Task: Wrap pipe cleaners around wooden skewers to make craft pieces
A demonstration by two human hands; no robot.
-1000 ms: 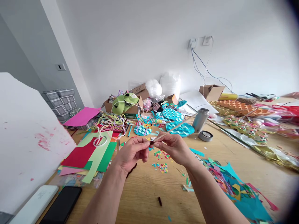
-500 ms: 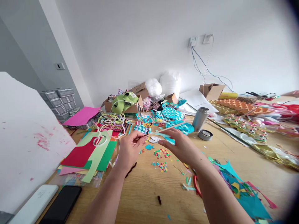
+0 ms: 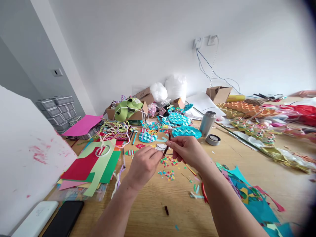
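A short dark brown pipe cleaner (image 3: 166, 148) stands upright and slightly tilted between my two hands above the table. The fingers of my left hand (image 3: 144, 163) are closed around its lower end, and the back of the hand hides the fingertips. My right hand (image 3: 186, 148) pinches it higher up between thumb and forefinger, with the other fingers curled. Just beyond the hands are white paper cut-outs (image 3: 161, 146) and small coloured paper bits (image 3: 169, 174). Nearer to me, a small dark brown piece (image 3: 166, 210) lies on the wooden table (image 3: 143, 210).
Coloured paper sheets (image 3: 80, 164), a phone (image 3: 64, 219) and a white power bank (image 3: 36, 219) lie at the left. Behind stand blue wavy crafts (image 3: 186, 132) and a metal flask (image 3: 207, 124) with its lid (image 3: 213, 140). Paper scraps (image 3: 259, 209) cover the right front.
My hands have come together on the brown pipe cleaner, which hung below my left hand before. The thin pale stick by my right hand no longer shows. The view has shifted slightly.
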